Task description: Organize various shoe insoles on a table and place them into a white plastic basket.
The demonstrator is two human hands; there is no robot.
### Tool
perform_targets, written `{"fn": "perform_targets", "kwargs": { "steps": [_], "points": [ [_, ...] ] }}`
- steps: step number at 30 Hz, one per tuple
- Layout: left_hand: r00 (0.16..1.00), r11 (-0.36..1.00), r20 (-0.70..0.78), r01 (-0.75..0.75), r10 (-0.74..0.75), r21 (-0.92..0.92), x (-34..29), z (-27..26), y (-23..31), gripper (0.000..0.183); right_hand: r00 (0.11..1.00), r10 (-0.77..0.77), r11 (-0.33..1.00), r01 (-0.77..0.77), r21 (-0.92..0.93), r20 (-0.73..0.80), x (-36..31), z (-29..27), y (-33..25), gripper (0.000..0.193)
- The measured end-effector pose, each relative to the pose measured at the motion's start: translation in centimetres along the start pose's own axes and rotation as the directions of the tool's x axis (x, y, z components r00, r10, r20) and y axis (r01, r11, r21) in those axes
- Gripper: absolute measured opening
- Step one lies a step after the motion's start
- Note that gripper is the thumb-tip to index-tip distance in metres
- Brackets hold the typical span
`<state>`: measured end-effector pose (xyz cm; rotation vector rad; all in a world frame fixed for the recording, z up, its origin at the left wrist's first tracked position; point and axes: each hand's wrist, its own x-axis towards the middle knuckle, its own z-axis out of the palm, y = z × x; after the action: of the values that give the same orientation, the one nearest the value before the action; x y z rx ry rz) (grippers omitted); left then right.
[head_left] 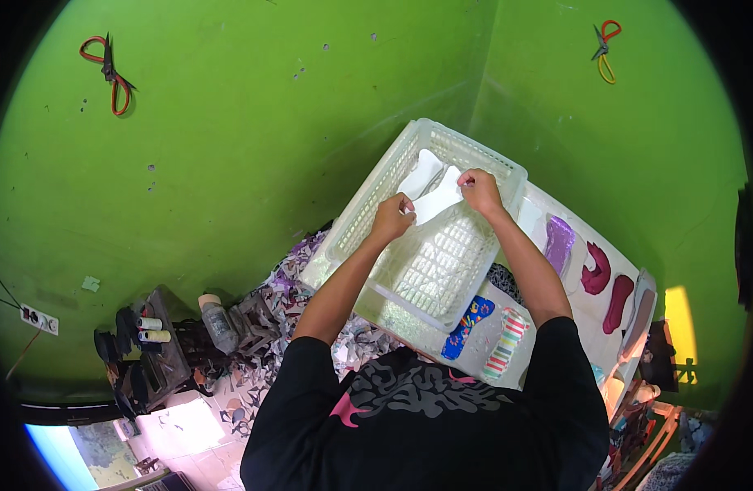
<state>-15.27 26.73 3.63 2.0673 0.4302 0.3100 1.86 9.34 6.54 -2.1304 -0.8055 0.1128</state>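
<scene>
My left hand and my right hand hold a white insole-shaped piece between them. The left pinches its near end; the right pinches its far end. The piece is over the far part of a translucent plastic basket with latticed sides. Just beyond it, inside the basket, lies a second white insole-shaped piece, its near end partly covered by my left hand.
The basket rests on a pale table. To its right lie a blue patterned piece, a striped piece, a purple glittery piece and dark red pieces. Scraps cover the floor at left. Scissors hang on the green wall.
</scene>
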Motion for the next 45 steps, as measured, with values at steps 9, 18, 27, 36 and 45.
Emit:
{"fn": "perform_targets", "kwargs": {
  "steps": [9,18,27,36,45],
  "points": [
    [0.994,0.989,0.02,0.104,-0.106,0.104,5.0,1.9,-2.9,0.023,0.99,-0.015,0.96,0.053,-0.276,0.138,5.8,3.9,1.6,0.021],
    [0.985,0.978,0.033,0.163,-0.168,0.128,6.8,3.4,-5.2,0.034,0.972,-0.074,0.934,0.145,-0.326,0.222,8.5,6.2,2.4,0.036],
    [0.989,0.971,0.027,0.14,-0.148,0.192,6.9,3.3,-5.2,0.036,0.956,-0.048,0.925,0.152,-0.35,0.289,9.8,7.4,3.7,0.041],
    [0.984,0.897,0.067,0.122,-0.165,0.425,5.3,3.0,-2.1,0.04,0.958,-0.023,0.926,0.127,-0.355,0.285,9.1,7.4,5.1,0.05],
    [0.977,0.804,0.208,-0.088,-0.046,0.588,5.3,3.6,-4.2,0.038,0.914,-0.085,0.912,0.232,-0.34,0.396,7.3,8.9,5.3,0.048]
  ]
}}
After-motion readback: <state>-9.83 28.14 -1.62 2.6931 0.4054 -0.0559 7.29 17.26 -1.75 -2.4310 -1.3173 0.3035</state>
